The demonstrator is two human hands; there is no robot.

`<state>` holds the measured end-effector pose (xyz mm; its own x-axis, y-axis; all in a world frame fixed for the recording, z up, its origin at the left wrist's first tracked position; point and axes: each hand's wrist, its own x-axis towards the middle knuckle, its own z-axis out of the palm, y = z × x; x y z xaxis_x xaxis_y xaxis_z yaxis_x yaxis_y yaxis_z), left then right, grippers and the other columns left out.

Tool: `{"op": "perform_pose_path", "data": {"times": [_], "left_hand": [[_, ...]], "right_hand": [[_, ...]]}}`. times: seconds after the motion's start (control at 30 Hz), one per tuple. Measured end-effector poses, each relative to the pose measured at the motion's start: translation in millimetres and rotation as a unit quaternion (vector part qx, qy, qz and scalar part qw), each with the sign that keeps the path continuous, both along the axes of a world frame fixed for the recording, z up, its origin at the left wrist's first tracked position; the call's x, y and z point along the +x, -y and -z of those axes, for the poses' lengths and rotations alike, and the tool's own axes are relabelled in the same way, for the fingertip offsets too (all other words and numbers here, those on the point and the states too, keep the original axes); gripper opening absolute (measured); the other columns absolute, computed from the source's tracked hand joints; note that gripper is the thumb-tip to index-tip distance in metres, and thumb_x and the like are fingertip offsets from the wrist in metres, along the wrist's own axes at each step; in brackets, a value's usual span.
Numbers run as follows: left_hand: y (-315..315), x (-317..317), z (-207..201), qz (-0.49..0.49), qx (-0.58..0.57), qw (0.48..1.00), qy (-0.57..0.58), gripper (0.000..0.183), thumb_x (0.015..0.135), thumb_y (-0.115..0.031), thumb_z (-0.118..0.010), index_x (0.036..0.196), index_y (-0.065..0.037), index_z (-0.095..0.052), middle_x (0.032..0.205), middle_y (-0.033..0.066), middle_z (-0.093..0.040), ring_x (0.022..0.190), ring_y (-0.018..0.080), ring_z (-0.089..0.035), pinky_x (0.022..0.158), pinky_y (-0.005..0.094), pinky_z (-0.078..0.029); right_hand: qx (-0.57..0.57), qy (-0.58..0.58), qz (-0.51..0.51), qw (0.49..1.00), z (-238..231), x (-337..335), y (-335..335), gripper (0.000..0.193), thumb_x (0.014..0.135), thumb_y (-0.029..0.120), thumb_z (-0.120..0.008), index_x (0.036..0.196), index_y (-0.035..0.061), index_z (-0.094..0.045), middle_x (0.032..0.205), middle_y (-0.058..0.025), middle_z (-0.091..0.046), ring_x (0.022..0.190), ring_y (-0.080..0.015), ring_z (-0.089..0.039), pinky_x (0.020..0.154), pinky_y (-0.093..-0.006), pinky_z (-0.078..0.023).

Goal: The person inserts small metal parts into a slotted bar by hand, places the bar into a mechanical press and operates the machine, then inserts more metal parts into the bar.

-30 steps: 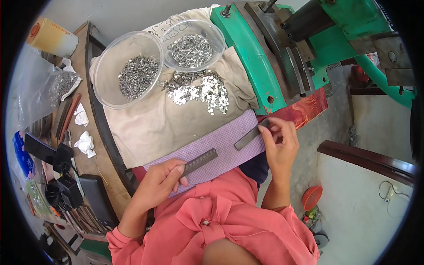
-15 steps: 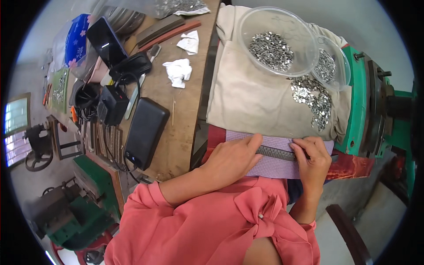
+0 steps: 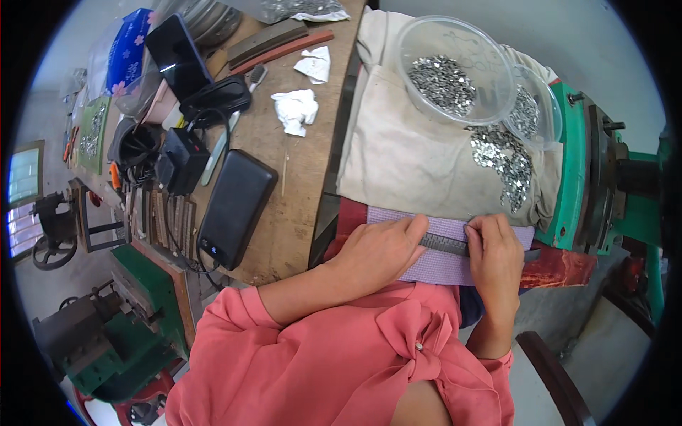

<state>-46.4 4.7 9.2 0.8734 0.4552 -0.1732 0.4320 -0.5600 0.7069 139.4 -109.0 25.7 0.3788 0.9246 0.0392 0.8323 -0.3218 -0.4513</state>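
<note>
A dark grey notched strip (image 3: 445, 244) lies across a purple woven cloth (image 3: 435, 270) in front of me. My left hand (image 3: 387, 248) is closed over the strip's left end, thumb and fingertips pressed on it. My right hand (image 3: 495, 254) rests over the strip's right part. Its thumb and index finger are pinched together by the strip's far edge; whatever is between them is too small to make out. Beyond my hands, small shiny metal pieces (image 3: 508, 162) lie heaped on a beige cloth (image 3: 398, 156).
A clear plastic tub (image 3: 455, 67) and a smaller clear container (image 3: 536, 106) hold more pieces. Green machinery (image 3: 568, 163) stands at right. On the wooden table (image 3: 295, 206) at left are a black power bank (image 3: 239, 207), a phone (image 3: 177, 57), crumpled tissue (image 3: 295, 110) and cables.
The view has shifted slightly. My right hand has moved a little left along the strip, with its fingers more upright. My left hand stays on the strip's left end.
</note>
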Motion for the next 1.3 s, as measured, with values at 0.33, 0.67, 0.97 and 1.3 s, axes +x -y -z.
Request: {"op": "perform_pose_path", "data": {"times": [0.33,0.67,0.97,1.3], "left_hand": [[-4,-4,-1,0.013,0.048,0.999,0.021,0.033,0.087,-0.023,-0.075,0.106,-0.007,-0.053,0.083,0.0126,-0.068,0.073,0.0347,-0.069,0.057,0.0450,-0.053],[-7,1,5,0.020,0.055,0.998,0.031,0.032,0.085,-0.019,-0.077,0.105,-0.006,-0.057,0.073,0.0086,-0.061,0.064,0.0300,-0.065,0.054,0.0414,-0.049],[-11,0,8,0.021,0.042,0.997,0.057,0.032,0.083,-0.017,-0.080,0.105,-0.007,-0.058,0.063,0.0045,-0.055,0.058,0.0259,-0.061,0.052,0.0394,-0.046],[-13,-1,9,0.024,0.017,0.998,0.047,0.033,0.083,-0.018,-0.080,0.105,-0.007,-0.059,0.064,0.0051,-0.055,0.058,0.0262,-0.062,0.053,0.0390,-0.047]], "right_hand": [[0.089,-0.111,0.038,0.989,13,2,4,0.008,0.088,0.007,-0.071,0.091,0.0044,-0.064,0.084,-0.0111,-0.060,0.073,-0.0310,-0.063,0.064,-0.0397,-0.048],[0.067,-0.004,0.011,0.998,14,-9,2,0.015,0.082,0.012,-0.076,0.089,0.0072,-0.063,0.085,-0.0065,-0.060,0.077,-0.0280,-0.063,0.067,-0.0397,-0.051],[0.040,-0.014,-0.020,0.999,12,6,-3,0.015,0.084,0.009,-0.072,0.092,0.0069,-0.060,0.088,-0.0084,-0.059,0.079,-0.0311,-0.061,0.069,-0.0411,-0.046],[0.070,0.013,-0.005,0.997,18,9,-13,0.016,0.084,0.012,-0.075,0.090,0.0083,-0.061,0.087,-0.0063,-0.060,0.079,-0.0291,-0.061,0.071,-0.0393,-0.045]]}}
